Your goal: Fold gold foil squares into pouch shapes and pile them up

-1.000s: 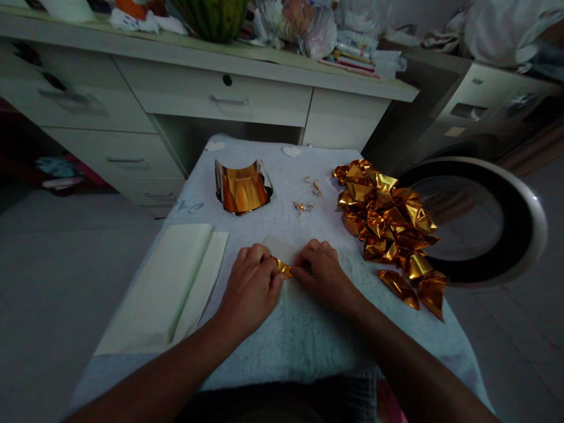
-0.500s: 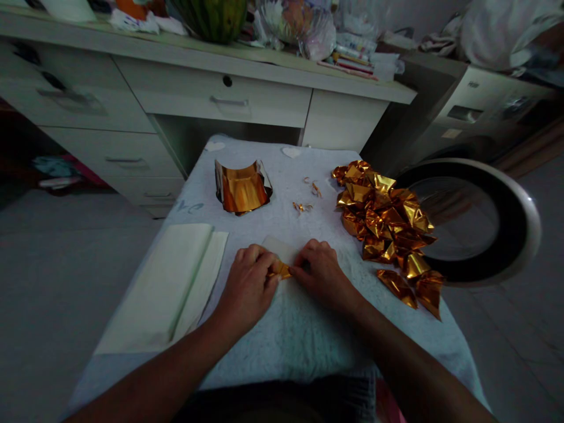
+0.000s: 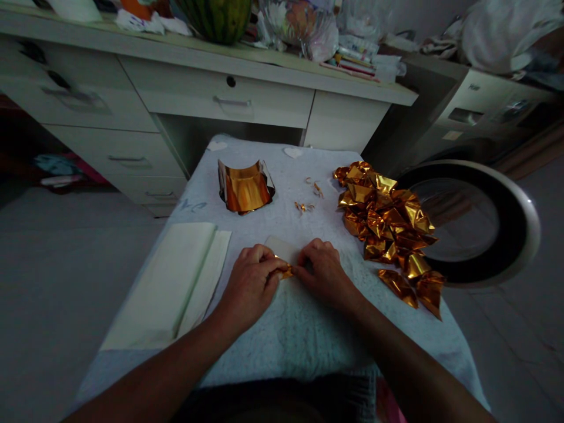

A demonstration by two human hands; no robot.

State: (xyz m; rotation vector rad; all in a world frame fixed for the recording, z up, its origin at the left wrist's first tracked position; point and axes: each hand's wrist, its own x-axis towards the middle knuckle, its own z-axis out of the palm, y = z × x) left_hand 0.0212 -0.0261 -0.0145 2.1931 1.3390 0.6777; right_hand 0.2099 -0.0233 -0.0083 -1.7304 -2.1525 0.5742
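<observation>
A small piece of gold foil (image 3: pixel 287 272) is pinched between my two hands, low over a pale sheet (image 3: pixel 282 248) on the cloth. My left hand (image 3: pixel 255 279) is closed, its thumb and fingers on the foil's left side and covering much of it. From the other side, my right hand (image 3: pixel 324 271) holds the foil's right end in a pinch. To the right lies a heap of crumpled gold foil pieces (image 3: pixel 388 217). Curved gold foil sheets (image 3: pixel 247 188) stand at the far left, and thin gold scraps (image 3: pixel 304 207) lie right of them.
A folded stack of whitish paper (image 3: pixel 163 282) lies on the left of the cloth-covered table (image 3: pixel 282 346). Behind stands a white drawer cabinet (image 3: pixel 229 108) bearing a watermelon (image 3: pixel 215 20). An open washing machine door (image 3: pixel 467 220) juts out beside the table's right edge.
The left fingers have shifted right over the gold foil, so less of it shows. The right hand keeps its pinch. The whole view has moved slightly.
</observation>
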